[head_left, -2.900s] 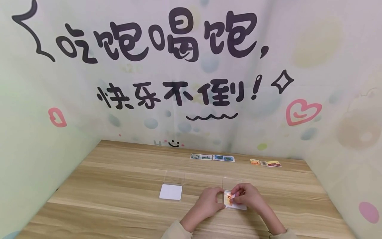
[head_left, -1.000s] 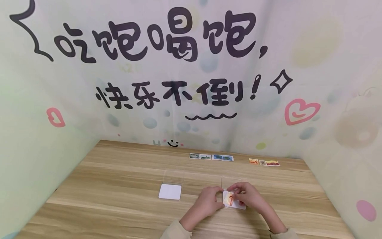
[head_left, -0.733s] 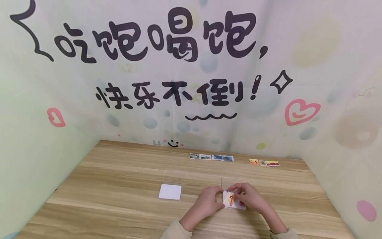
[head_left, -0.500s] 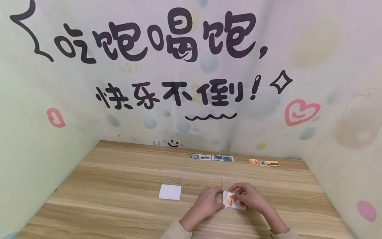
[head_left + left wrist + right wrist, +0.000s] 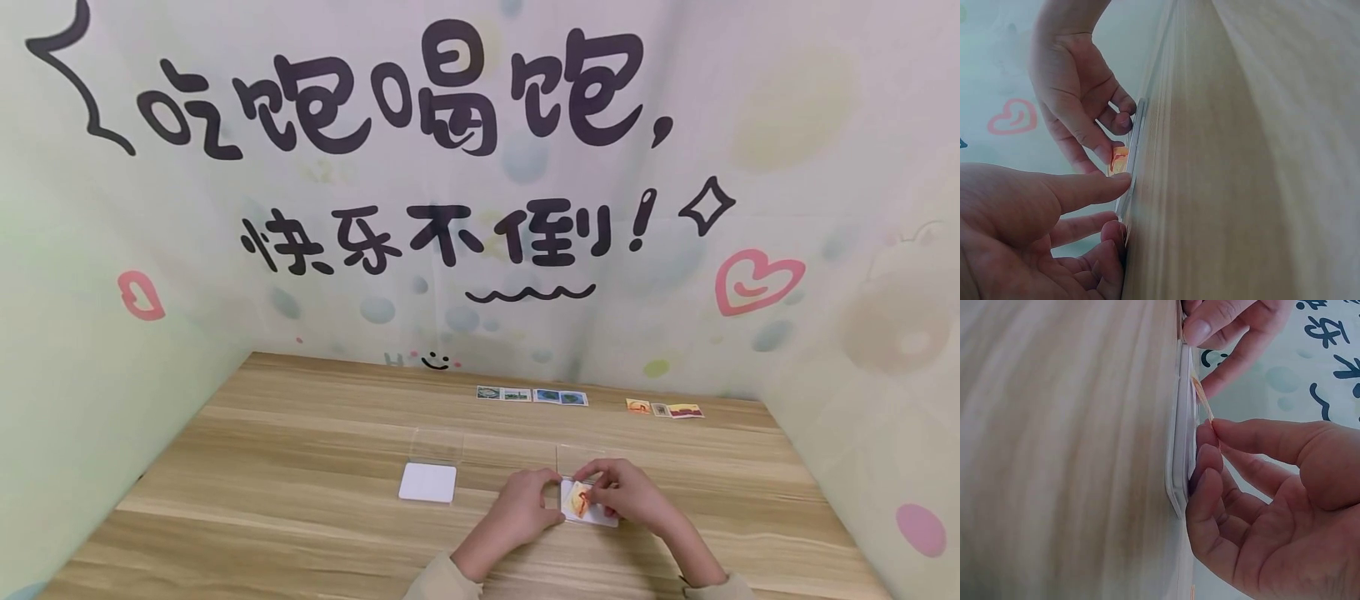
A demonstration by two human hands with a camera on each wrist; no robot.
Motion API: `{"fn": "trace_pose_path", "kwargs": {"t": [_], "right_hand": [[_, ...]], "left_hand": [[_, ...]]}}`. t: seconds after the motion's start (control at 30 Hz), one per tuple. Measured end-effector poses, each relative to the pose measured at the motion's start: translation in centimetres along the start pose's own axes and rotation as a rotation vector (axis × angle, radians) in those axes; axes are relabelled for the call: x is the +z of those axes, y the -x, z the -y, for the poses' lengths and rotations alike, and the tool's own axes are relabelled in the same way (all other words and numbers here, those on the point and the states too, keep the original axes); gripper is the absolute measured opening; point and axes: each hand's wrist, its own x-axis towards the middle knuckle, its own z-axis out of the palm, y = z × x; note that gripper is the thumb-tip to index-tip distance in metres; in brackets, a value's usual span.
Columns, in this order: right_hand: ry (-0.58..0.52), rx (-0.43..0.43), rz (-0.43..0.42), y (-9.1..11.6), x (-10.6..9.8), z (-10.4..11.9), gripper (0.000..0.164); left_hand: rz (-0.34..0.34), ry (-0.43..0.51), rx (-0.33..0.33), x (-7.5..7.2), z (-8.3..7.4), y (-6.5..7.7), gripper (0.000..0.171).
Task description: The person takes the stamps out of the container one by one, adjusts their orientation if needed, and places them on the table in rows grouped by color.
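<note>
In the head view my right hand (image 5: 630, 493) pinches an orange-and-yellow stamp (image 5: 580, 500) by its right side, between thumb and finger. The stamp lies tilted over the left part of a white card in an opened clear plastic case (image 5: 600, 518). My left hand (image 5: 521, 507) grips that case's left edge, index finger at the far corner and thumb at the near one. From the right wrist the stamp (image 5: 1202, 394) is seen edge-on, slanting up off the case (image 5: 1180, 431) into my fingertips. The left wrist view has my left thumb (image 5: 1094, 189) against the case edge.
Left of my hands lies a second opened clear case with a white card (image 5: 427, 482). Along the back of the wooden table (image 5: 300, 467) are several blue and green stamps (image 5: 532, 396), and more orange, grey and red-yellow stamps (image 5: 685, 410) farther right. A printed cloth (image 5: 450, 317) hangs behind.
Compared with the earliest frame, the stamp has turned from nearly straight to tilted, and my right fingers have shifted to its right side, uncovering more of it. My left hand stays on the case.
</note>
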Motion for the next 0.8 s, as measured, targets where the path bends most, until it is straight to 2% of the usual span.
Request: {"fn": "trace_pose_path", "kwargs": {"t": [0.8], "right_hand": [[0.073,0.003,-0.056,0.2,-0.98,0.04,0.005]], "left_hand": [[0.008,0.01,-0.023,-0.06,-0.14,0.03,0.043]]}}
